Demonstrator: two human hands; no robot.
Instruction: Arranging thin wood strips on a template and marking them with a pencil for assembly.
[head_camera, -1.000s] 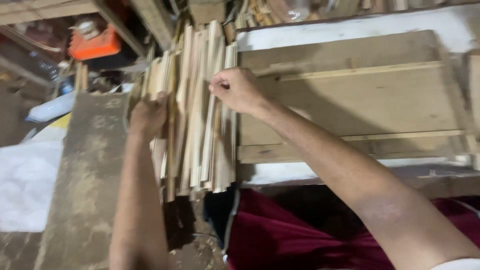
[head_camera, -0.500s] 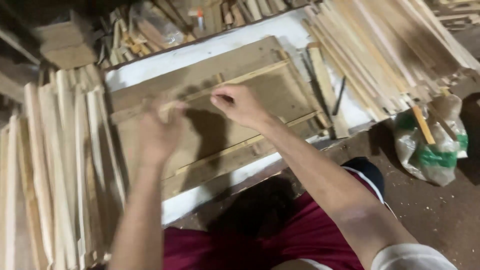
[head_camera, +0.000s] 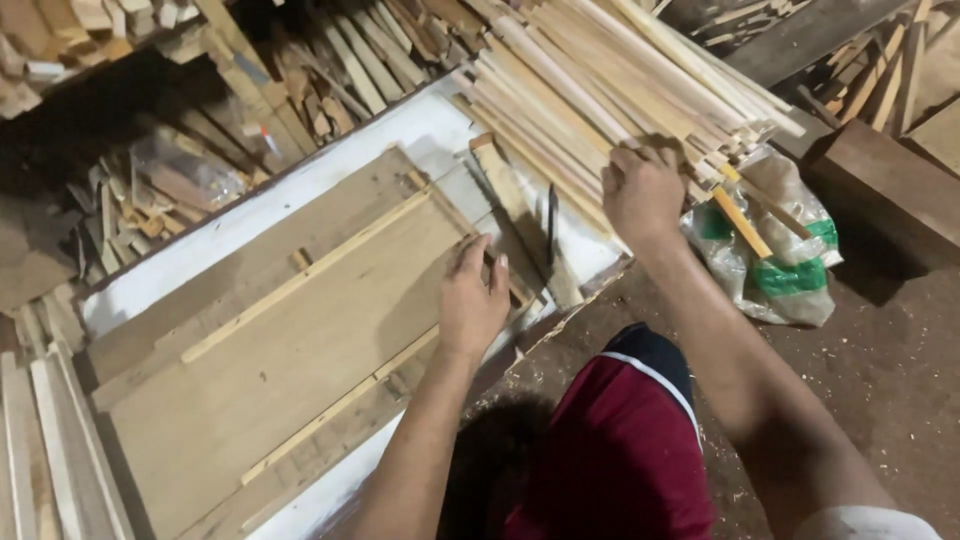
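My left hand (head_camera: 472, 300) rests flat, fingers apart, on the right end of a brown plywood board (head_camera: 290, 350) that has thin wooden strips (head_camera: 300, 280) laid along it. My right hand (head_camera: 642, 192) reaches to the right and its fingers close over the near ends of a pile of long pale wooden slats (head_camera: 600, 80). The board lies on a white bench top (head_camera: 395, 135). A dark thin tool (head_camera: 551, 222) lies on the bench between my two hands.
A plastic bag with green print (head_camera: 775, 250) sits on the sawdust floor under the slats. Scrap wood pieces (head_camera: 180, 190) fill the space behind the bench. More slats (head_camera: 50, 440) lie at the left. A dark wooden block (head_camera: 885, 190) stands at the right.
The view has swung right, from the slat stack at the left to the pile at the right. My right hand moved off the board onto the slat ends; my left hand settled on the board's right end.
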